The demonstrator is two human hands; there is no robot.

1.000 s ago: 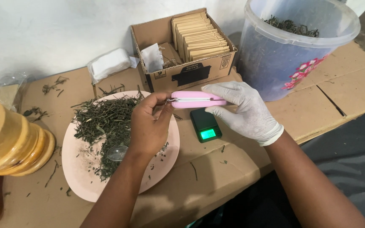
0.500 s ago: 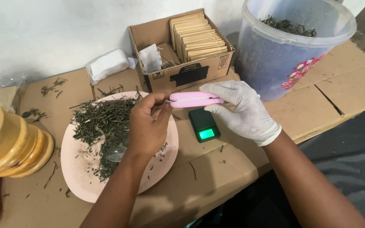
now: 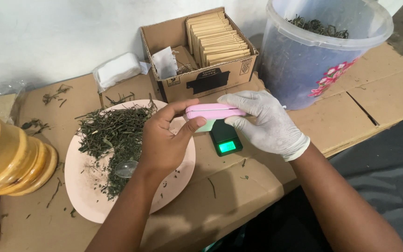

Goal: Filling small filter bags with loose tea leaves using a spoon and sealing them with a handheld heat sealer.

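Gripping a slim pink handheld device (image 3: 214, 111) from both ends, the two hands meet above the middle of the cardboard-covered surface (image 3: 388, 100). The bare left hand (image 3: 164, 140) curls its thumb and fingers around the device's left end; the gloved right hand (image 3: 264, 122) closes over its right end. A pale packet edge shows just under the device. Directly below sits a small black pocket scale (image 3: 226, 139) with a lit green display, near the surface's front edge. To the left, a pink plate (image 3: 89, 200) carries dried green leaves (image 3: 113, 135) and reaches close to that same edge. Behind the hands, an open cardboard box (image 3: 201, 79) of brown packets stands against the wall, just beside a clear plastic bucket (image 3: 313, 60). Bare cardboard lies open to the right of the scale.
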